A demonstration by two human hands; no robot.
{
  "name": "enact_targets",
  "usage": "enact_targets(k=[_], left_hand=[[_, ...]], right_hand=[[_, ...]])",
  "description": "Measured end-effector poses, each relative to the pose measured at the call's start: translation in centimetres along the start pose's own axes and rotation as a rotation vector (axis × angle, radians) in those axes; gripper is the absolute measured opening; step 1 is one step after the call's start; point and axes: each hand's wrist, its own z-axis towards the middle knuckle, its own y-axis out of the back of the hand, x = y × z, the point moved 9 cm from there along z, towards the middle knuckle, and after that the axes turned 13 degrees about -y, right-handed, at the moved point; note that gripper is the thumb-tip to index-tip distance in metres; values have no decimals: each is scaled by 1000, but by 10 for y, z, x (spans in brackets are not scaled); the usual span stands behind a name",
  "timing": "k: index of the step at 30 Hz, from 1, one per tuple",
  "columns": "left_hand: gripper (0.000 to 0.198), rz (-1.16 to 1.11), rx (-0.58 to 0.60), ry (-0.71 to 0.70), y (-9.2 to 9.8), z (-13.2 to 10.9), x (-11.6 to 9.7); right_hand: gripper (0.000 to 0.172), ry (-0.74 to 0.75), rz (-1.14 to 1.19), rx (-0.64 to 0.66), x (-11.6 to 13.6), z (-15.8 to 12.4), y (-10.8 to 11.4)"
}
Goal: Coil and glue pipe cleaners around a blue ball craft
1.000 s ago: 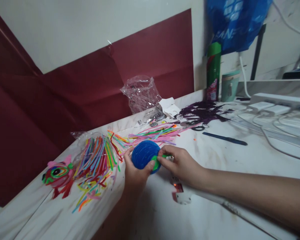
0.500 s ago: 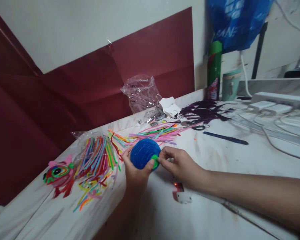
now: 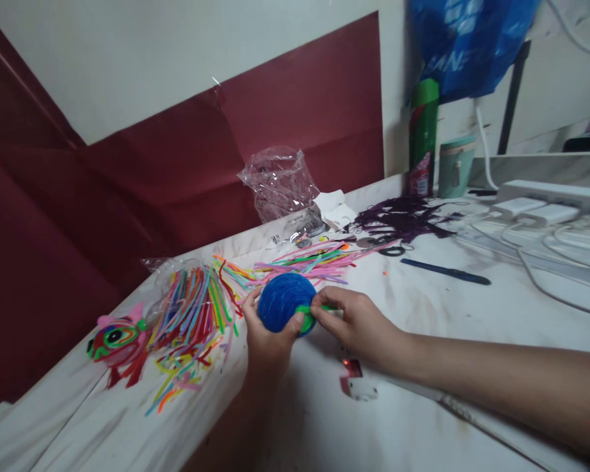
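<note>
While our left hand [image 3: 269, 347] cups the blue ball [image 3: 284, 298], thumb against its green patch [image 3: 306, 321], our right hand [image 3: 361, 324] pinches a green strip [image 3: 331, 307] at the ball's right edge. Left of our left hand, coloured strips [image 3: 191, 301] and a big-eyed figure [image 3: 122, 342] on the tabletop [image 3: 334, 439]; beyond our right hand, a slim dark-blue tool [image 3: 445, 271].

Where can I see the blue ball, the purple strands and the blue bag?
Blue ball [image 3: 284, 301], head view: on its blue front, near the middle.
Purple strands [image 3: 398, 218], head view: middle of the heap.
Blue bag [image 3: 472, 47], head view: middle of its visible side.
</note>
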Motion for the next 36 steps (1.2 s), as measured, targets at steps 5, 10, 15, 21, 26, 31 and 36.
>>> enact_targets(k=[5,10,15,21,26,31,36], left_hand=[[74,7,-50,-18,1,-2,-6],[76,9,-38,10,1,-2,-3],[80,23,-6,42,0,0,6],[72,5,-6,31,-1,-1,7],[79,39,51,2,-3,1,0],[75,70,49,12,-1,1,-5],[72,104,-5,-10,3,0,-11]], right_hand=[[13,-32,45,31,-2,0,-3],[13,-41,57,46,-5,-1,-5],[13,-51,38,31,-5,1,-4],[14,-31,-14,27,-5,3,-4],[12,10,-55,10,-3,1,-3],[10,-24,23,4,-4,2,0],[12,-13,31,5,-2,0,-1]])
